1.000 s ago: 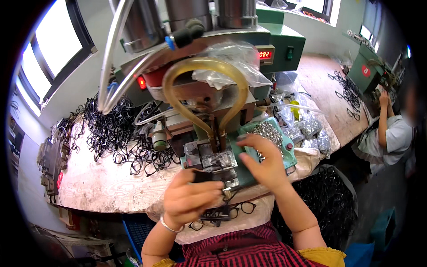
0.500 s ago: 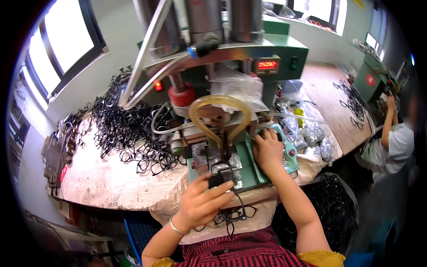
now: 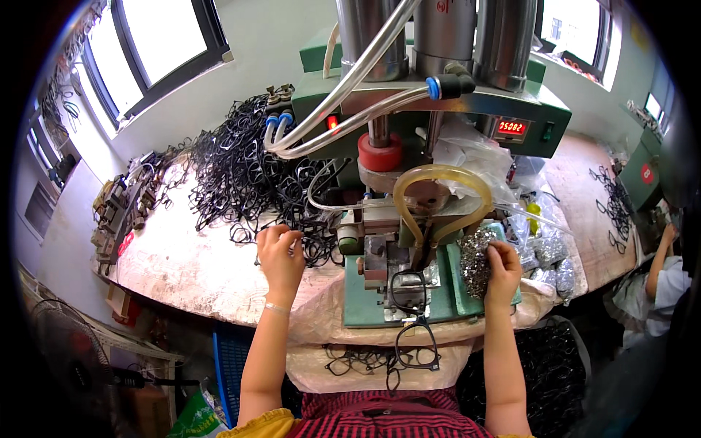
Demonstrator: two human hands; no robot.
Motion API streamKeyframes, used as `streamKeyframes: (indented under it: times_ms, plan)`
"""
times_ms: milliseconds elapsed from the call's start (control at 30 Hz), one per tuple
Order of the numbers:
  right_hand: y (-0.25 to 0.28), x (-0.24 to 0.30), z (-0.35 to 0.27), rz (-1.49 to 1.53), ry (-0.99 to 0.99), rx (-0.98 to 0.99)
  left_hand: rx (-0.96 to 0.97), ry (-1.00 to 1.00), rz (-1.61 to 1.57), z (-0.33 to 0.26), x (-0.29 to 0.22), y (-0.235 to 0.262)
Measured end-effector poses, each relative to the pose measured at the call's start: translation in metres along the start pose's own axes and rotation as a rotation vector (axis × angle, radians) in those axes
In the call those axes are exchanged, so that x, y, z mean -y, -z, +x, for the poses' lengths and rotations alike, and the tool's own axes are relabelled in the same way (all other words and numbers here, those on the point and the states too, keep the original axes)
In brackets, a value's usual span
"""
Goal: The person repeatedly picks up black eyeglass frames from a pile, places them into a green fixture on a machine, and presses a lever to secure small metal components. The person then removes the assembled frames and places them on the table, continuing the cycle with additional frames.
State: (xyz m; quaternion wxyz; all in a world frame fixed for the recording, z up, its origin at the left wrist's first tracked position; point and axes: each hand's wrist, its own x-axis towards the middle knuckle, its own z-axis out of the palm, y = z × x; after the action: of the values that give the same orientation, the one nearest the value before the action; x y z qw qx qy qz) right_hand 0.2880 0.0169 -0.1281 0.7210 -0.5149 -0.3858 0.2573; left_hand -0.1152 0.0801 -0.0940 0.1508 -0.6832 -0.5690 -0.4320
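My left hand (image 3: 280,266) hovers over the table at the near edge of a heap of black eyeglass frames (image 3: 244,171), fingers loosely bent and apart, nothing seen in them. My right hand (image 3: 504,274) pinches at the right side of a mound of small shiny metal parts (image 3: 476,263) in a green tray (image 3: 458,286); what lies between its fingertips is hidden. Between my hands, a black eyeglass frame (image 3: 418,346) hangs at the front of the green press (image 3: 365,310), one rim up against the fixture below a looped yellowish tube (image 3: 443,171).
More black frames (image 3: 358,359) lie on the cloth before my lap. Bags of metal parts (image 3: 549,248) sit right of the tray. A blue basket (image 3: 228,365) stands below the table. At far right a person (image 3: 661,281) works by another green machine.
My left hand has left the frame at the press and moved left to the heap. My right hand has come to the metal parts. The view has shifted, so the press appears farther right.
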Motion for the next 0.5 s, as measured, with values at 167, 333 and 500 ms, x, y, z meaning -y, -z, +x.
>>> streamKeyframes:
  times_ms: [167, 333, 500]
  plan:
    - [0.001, 0.01, -0.012, -0.023, -0.001, -0.027, 0.165, -0.02, 0.219, -0.025, 0.02, -0.055]
    - [0.001, 0.013, -0.013, -0.059, -0.033, -0.007, 0.351, -0.122, 0.055, -0.038, 0.059, -0.003]
    - [0.002, 0.028, -0.02, 0.0, -0.141, 0.06, 0.389, -0.23, 0.062, -0.018, 0.093, 0.052]
